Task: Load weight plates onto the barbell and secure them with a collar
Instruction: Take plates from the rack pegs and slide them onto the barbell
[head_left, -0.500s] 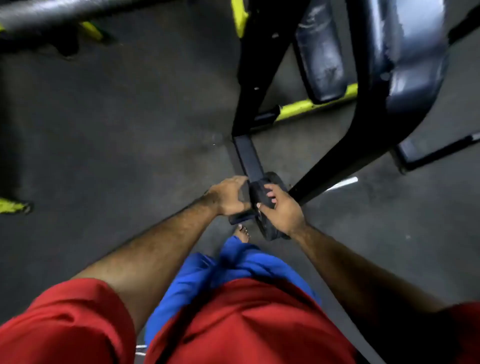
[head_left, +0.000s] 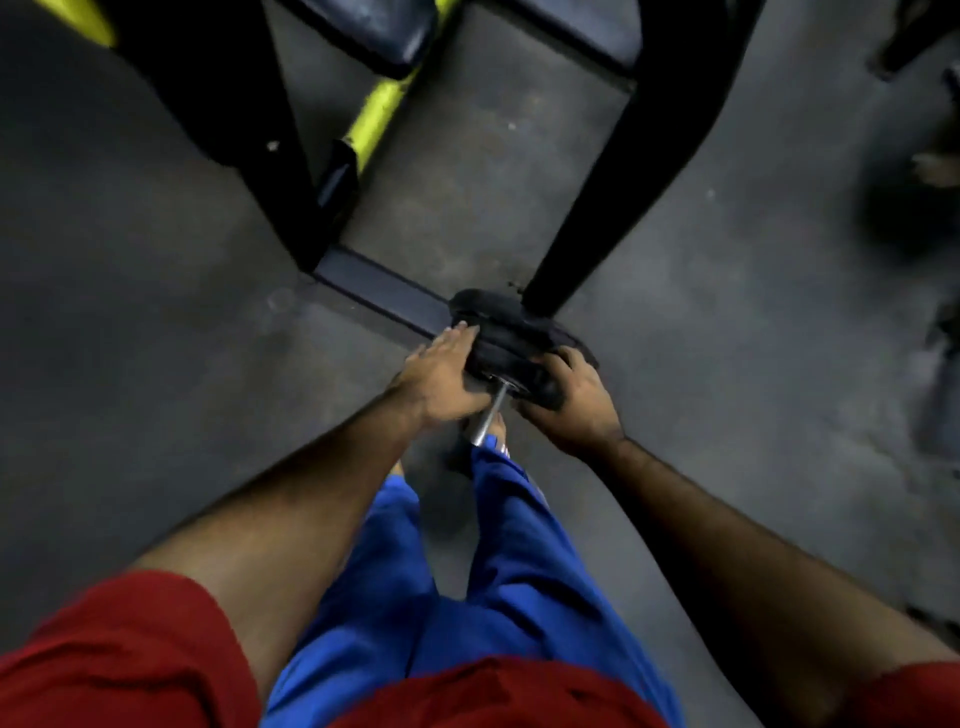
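A stack of black round weight plates (head_left: 511, 340) sits on a short silver peg or bar end (head_left: 485, 418) that sticks out toward me at the foot of a black rack. My left hand (head_left: 441, 376) presses on the left edge of the nearest plate, fingers spread over it. My right hand (head_left: 574, 402) grips the right and lower rim of that same plate. No collar is visible. The frame is blurred.
Two black rack legs (head_left: 605, 182) rise on either side, joined by a dark floor bar (head_left: 382, 293). A yellow strut (head_left: 376, 111) and a dark padded bench (head_left: 374, 31) lie behind. My blue trouser legs and bare feet stand just below the plates on grey rubber floor.
The view has swung and closed in on the rack foot. A silver peg end now shows below the plate, and both hands have spread to the plate's opposite edges.
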